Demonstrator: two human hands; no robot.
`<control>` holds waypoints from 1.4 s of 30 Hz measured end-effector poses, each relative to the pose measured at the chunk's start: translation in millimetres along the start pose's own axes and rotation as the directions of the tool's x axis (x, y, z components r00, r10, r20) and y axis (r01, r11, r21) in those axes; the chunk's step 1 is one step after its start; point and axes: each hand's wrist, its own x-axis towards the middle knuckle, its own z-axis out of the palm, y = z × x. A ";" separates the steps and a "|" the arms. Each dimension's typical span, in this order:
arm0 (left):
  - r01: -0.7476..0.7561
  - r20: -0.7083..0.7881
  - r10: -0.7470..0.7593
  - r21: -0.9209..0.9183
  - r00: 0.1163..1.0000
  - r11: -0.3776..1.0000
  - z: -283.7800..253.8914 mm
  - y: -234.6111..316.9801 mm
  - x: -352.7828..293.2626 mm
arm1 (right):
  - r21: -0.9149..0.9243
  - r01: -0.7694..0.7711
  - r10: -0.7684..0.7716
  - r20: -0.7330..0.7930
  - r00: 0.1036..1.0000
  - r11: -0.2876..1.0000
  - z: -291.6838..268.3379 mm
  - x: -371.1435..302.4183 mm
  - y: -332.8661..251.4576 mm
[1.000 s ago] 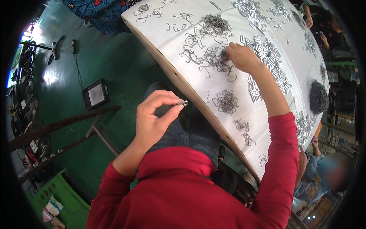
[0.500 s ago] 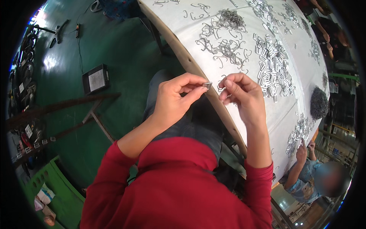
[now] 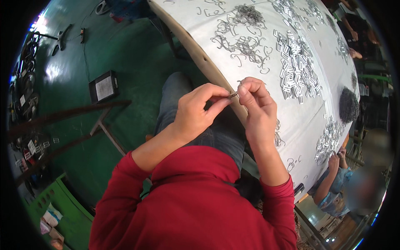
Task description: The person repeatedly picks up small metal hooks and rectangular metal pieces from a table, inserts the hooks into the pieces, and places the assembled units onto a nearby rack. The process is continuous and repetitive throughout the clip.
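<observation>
Pinched between the thumb and fingertips of my left hand (image 3: 192, 109) is a small metal buckle (image 3: 233, 95), mostly covered by the fingers. My right hand (image 3: 259, 105) grips a thin curved wire hook (image 3: 239, 82) whose end sticks up above the thumb. Both sets of fingertips meet at the buckle, over the table's near edge; whether the hook passes through the buckle, I cannot tell. Beyond my hands, loose wire hooks (image 3: 250, 49) lie scattered on the white tabletop (image 3: 287, 125). To their right spreads a heap of rectangular metal buckles (image 3: 298, 71).
A wooden edge (image 3: 204, 58) borders the table. Farther right are a dark pile of small parts (image 3: 349, 105) and more buckles (image 3: 328, 139), where another person's hands (image 3: 334, 160) work. A black tray (image 3: 103, 86) lies on the green floor; a dark metal rail (image 3: 71, 116) crosses at left.
My right hand has moved left, bringing the hook up against the buckle in my left hand. The left hand has shifted only slightly. The view has turned a little.
</observation>
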 end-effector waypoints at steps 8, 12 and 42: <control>-0.074 0.199 0.070 0.011 0.977 0.997 40.4 -47.9 71.8 | -0.254 0.412 -0.414 0.050 0.909 0.875 -16.8 -25.3 10.6; -0.373 0.457 0.346 -0.032 0.820 0.927 126.3 -68.3 100.5 | -0.311 0.444 -0.432 0.109 0.895 0.841 -22.6 -35.1 2.8; 0.537 0.299 -0.452 -0.357 0.841 0.764 -4.0 26.5 24.6 | -0.399 0.390 -0.422 0.010 0.907 0.830 -13.4 -21.9 21.9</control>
